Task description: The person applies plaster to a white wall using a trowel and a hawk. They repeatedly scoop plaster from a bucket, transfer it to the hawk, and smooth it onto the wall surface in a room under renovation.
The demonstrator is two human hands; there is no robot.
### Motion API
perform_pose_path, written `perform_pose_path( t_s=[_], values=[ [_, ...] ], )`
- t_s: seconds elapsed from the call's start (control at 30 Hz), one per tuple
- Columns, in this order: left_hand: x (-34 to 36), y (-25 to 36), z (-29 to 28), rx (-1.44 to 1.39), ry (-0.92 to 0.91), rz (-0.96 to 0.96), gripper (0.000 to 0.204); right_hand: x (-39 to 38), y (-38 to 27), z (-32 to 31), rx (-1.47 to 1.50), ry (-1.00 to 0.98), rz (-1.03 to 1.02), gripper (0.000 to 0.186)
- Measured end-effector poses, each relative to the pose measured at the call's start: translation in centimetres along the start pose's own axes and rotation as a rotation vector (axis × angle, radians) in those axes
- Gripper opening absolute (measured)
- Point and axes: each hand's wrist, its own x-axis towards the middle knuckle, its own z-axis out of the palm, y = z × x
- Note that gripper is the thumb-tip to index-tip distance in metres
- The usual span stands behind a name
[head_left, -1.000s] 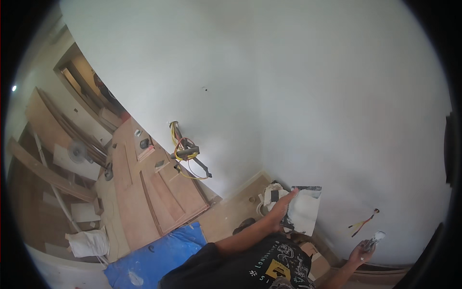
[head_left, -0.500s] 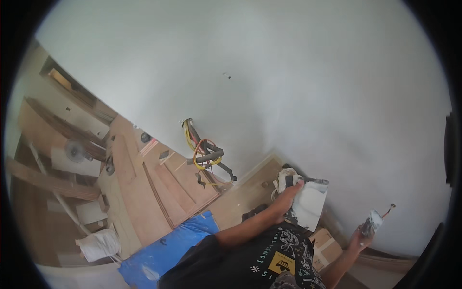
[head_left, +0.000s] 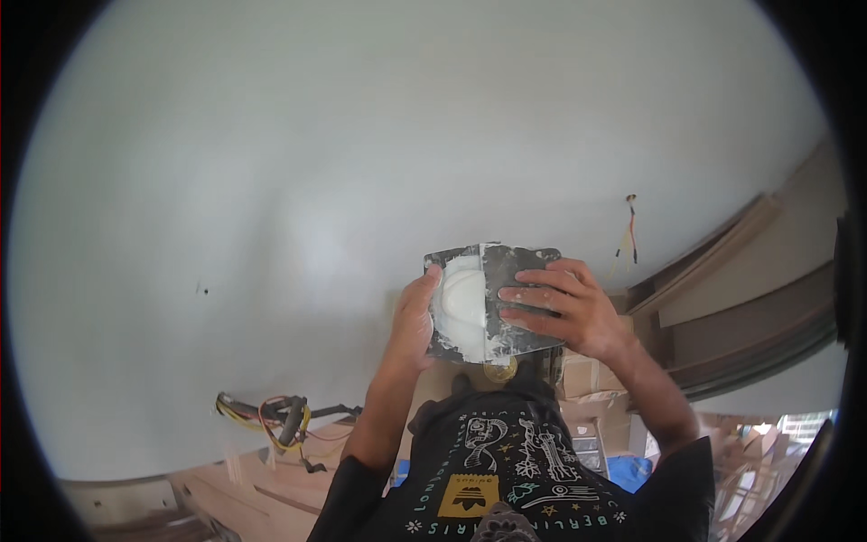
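In front of my chest, my left hand (head_left: 414, 316) grips the left edge of a dark, putty-smeared board (head_left: 440, 345), its thumb on top. Smooth white putty (head_left: 465, 303) covers the visible left part of the board. A dark, flat putty blade (head_left: 499, 269) lies against the right part, its straight edge bordering the putty. My right hand (head_left: 578, 307) holds this blade from the right, fingers spread along its face and thumb hidden. What lies under the blade cannot be seen.
A pale wall (head_left: 361, 154) fills the view ahead. Bundled cables (head_left: 287, 420) stick out of it at lower left, and thin wires (head_left: 632, 230) hang from a hole at right. Cardboard boxes (head_left: 587, 378) stand below. Brown boards (head_left: 713, 262) lean at right.
My view has swung to the right. My right hand has come from beside the wall wires to the board, and its blade now lies against it. My left hand still holds the board.
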Motion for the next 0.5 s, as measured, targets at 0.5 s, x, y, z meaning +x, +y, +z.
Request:
perform_pose_path(
  t_s=[0.5],
  values=[
    [1.7,2.7,10.6,0.472,-0.044,0.031,0.043,-4.7,3.6,-7.6,-0.165,0.008,0.047,0.039]
  ],
)
